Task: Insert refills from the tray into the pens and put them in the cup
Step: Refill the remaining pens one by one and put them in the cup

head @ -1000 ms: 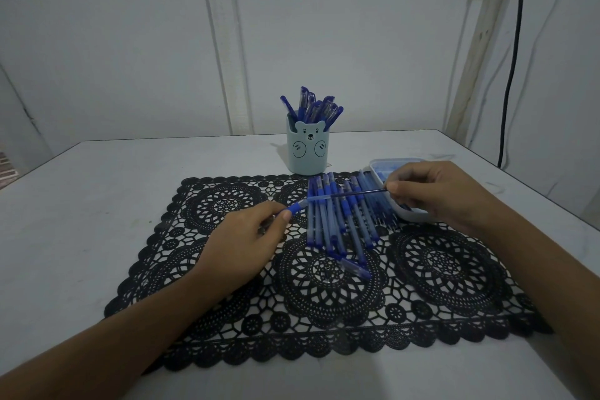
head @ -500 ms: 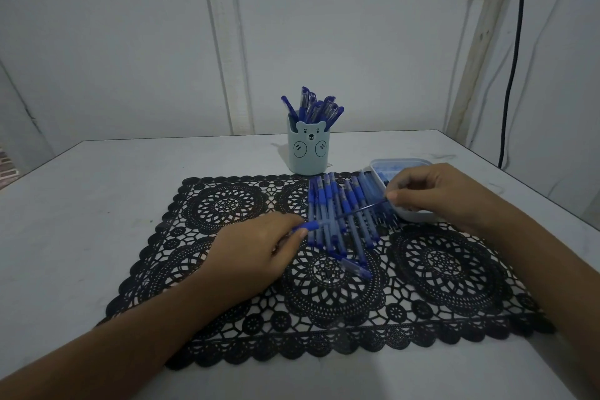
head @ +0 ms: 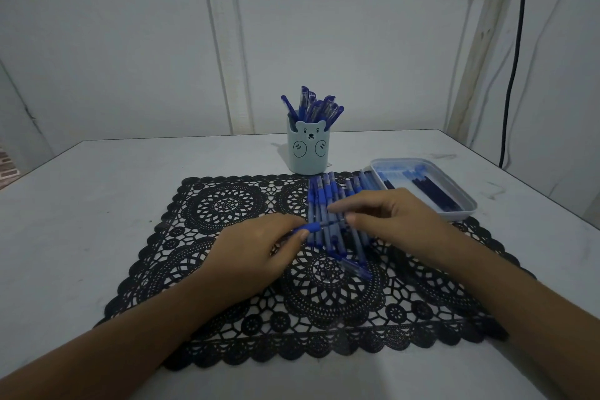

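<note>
A thin refill (head: 334, 223) is pinched between the thumb and fingertips of the right hand (head: 389, 217). Its other end is met by the blue grip end of a pen (head: 312, 227), which is pinched in the curled fingers of the left hand (head: 256, 253). Both are held just over a row of pens (head: 324, 201) laid on a black lace mat (head: 227, 204). A tray (head: 459, 214) of refills is set at the mat's far right corner. A bear-faced cup (head: 308, 153) filled with pens is stood behind the mat on the white table (head: 97, 188).
</note>
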{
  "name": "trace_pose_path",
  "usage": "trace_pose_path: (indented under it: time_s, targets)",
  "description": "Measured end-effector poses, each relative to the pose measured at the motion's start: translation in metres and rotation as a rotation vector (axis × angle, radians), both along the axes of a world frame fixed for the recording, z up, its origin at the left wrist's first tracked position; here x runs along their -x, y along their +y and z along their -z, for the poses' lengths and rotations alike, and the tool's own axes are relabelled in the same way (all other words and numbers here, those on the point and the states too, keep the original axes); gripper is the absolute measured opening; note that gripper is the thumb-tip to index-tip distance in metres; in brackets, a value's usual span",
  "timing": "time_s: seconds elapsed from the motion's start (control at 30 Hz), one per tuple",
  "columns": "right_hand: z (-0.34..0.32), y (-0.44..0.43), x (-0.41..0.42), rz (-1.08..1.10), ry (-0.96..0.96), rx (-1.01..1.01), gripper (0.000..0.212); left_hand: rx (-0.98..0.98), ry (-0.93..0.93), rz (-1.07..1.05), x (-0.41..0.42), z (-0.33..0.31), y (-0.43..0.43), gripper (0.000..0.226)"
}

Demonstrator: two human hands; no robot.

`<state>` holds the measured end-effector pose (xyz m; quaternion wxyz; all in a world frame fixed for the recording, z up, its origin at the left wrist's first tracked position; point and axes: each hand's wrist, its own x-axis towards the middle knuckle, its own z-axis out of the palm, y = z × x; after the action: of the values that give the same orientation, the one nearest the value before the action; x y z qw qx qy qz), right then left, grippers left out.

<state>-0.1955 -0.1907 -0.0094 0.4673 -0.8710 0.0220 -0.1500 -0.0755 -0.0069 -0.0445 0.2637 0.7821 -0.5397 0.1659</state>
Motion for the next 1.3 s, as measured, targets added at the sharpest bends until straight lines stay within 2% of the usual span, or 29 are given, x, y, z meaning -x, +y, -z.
trace_pose_path:
  time_s: [0.23, 0.33, 0.43, 0.53, 0.63, 0.77, 0.87, 1.0, 1.07, 1.3]
  targets:
    - [0.001, 0.005, -0.001, 0.047, -0.054, 0.004, 0.020, -0.005, 0.045, -0.008, -0.001, -0.002, 0.000, 0.043]
    - [0.000, 0.007, 0.002, 0.095, -0.108, 0.185, 0.017, 0.004, 0.099, -0.021, -0.003, -0.002, -0.001, 0.043]
    - [-0.001, 0.017, 0.008, -0.034, -0.105, 0.400, 0.002, 0.018, 0.125, -0.030, -0.005, -0.002, -0.001, 0.043]
    - [0.006, 0.025, 0.009, -0.165, -0.041, 0.668, 0.022, 0.027, 0.134, -0.028, -0.006, -0.001, -0.002, 0.042]
    - [0.011, 0.029, 0.008, -0.205, -0.062, 0.772, 0.023, 0.024, 0.129, -0.024, -0.006, -0.001, -0.001, 0.043]
    - [0.009, 0.029, 0.006, -0.203, -0.025, 0.725, 0.014, 0.018, 0.125, -0.028, -0.005, -0.002, -0.001, 0.043]
    - [0.004, 0.025, 0.007, -0.061, -0.039, 0.456, 0.011, 0.021, 0.131, -0.020, -0.006, -0.002, -0.001, 0.043]
    - [0.001, 0.013, 0.002, 0.232, -0.189, 0.179, 0.018, 0.013, 0.144, -0.005, -0.005, -0.002, 0.000, 0.044]
    - [0.001, 0.012, 0.001, 0.269, -0.200, 0.130, 0.018, 0.018, 0.145, -0.002, -0.005, -0.002, 0.000, 0.044]
    - [0.003, 0.015, -0.001, 0.203, -0.164, 0.102, 0.016, 0.013, 0.151, 0.001, -0.004, -0.002, 0.000, 0.044]
